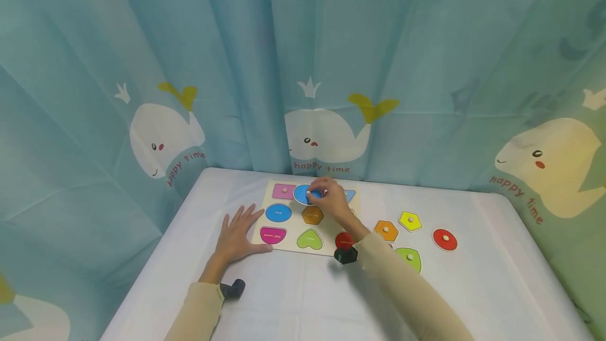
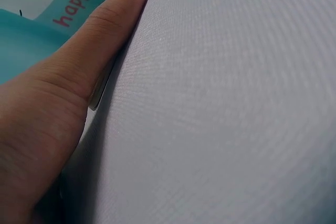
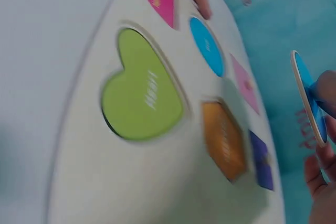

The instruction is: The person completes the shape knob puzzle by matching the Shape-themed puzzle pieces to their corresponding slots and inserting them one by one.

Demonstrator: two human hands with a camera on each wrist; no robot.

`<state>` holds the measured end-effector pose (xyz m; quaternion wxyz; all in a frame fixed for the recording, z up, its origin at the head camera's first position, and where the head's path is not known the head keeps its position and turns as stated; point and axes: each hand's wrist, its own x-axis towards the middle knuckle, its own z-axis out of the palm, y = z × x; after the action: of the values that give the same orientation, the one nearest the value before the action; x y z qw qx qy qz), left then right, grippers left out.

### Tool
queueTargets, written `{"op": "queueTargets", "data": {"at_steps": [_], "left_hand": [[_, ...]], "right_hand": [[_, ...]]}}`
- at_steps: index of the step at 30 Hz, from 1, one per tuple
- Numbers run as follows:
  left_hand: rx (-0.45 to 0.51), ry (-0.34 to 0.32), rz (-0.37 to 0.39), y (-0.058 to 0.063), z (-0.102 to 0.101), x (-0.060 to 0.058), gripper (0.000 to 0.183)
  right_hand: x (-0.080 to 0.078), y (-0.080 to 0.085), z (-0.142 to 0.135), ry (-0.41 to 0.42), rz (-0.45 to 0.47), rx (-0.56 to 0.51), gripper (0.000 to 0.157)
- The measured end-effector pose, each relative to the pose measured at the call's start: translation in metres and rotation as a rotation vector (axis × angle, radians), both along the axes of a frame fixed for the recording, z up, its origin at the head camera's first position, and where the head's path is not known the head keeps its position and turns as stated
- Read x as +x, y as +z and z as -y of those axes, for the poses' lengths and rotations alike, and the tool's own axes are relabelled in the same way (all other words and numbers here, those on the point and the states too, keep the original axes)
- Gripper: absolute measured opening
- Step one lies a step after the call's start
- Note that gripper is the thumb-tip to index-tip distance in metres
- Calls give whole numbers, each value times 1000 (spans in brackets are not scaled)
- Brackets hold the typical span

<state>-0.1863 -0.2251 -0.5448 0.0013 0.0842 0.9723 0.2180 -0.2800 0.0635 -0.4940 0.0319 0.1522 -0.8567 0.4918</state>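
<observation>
My right hand (image 1: 334, 202) pinches a blue oval puzzle piece (image 1: 300, 192) by its white knob, above the far part of a cream shape board (image 1: 294, 223). In the right wrist view that piece (image 3: 302, 71) is tilted up on edge, raised off the board. My left hand (image 1: 236, 236) rests at the board's left side, fingers spread, with the thumb (image 2: 100, 30) along the near edge. Printed spaces show on the board: a blue oval (image 1: 278, 213), an orange hexagon (image 1: 312, 216), a green heart (image 3: 142, 93) and a magenta half round (image 1: 273, 235). A pink square piece (image 1: 280, 192) with a knob sits in the far left corner.
Right of the board lie loose knobbed pieces: an orange hexagon (image 1: 384, 232), a yellow pentagon (image 1: 408, 223), a red oval (image 1: 443, 242) and a green piece (image 1: 414, 263), partly behind my right sleeve (image 1: 402, 283). A whale-print curtain (image 1: 236, 67) hangs behind the white table (image 1: 293, 299).
</observation>
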Motion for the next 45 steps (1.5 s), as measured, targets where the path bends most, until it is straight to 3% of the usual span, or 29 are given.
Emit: {"op": "queueTargets", "data": {"at_steps": [3,7,17,28,45], "left_hand": [[-5,-1,5,0,0,0,109],[-16,-1,6,0,0,0,109],[-27,-5,20,0,0,-2,110],[-18,-8,21,0,0,-3,108],[-15,-7,12,2,-1,-1,107]], "right_hand": [[3,-8,14,-10,62,-15,10],[8,-19,29,1,76,-17,9],[12,-39,58,69,-24,30,8],[19,-47,80,-23,-12,196,10],[22,-46,85,-49,-51,241,8]]}}
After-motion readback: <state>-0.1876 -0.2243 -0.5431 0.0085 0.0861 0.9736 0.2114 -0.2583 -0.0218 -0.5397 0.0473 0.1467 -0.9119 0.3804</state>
